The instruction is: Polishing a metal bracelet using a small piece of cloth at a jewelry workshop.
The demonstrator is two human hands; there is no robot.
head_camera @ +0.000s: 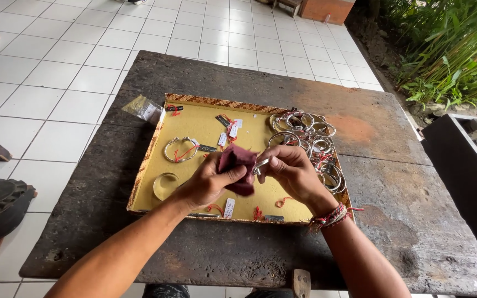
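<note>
A small silver piece sits pinched in our right hand above the middle of the yellow-lined tray, while our left hand grips a maroon cloth pressed against it. Toward the tray's left side lie a twisted bangle and a plain cuff; at its right edge, a heap of silver bangles with red strings. Loose tags lie at the tray's near edge, a clear bag just off its far left corner. We judge that the piece, held only at the fingertips, could slip under a hard rub and drop among the heap
</note>
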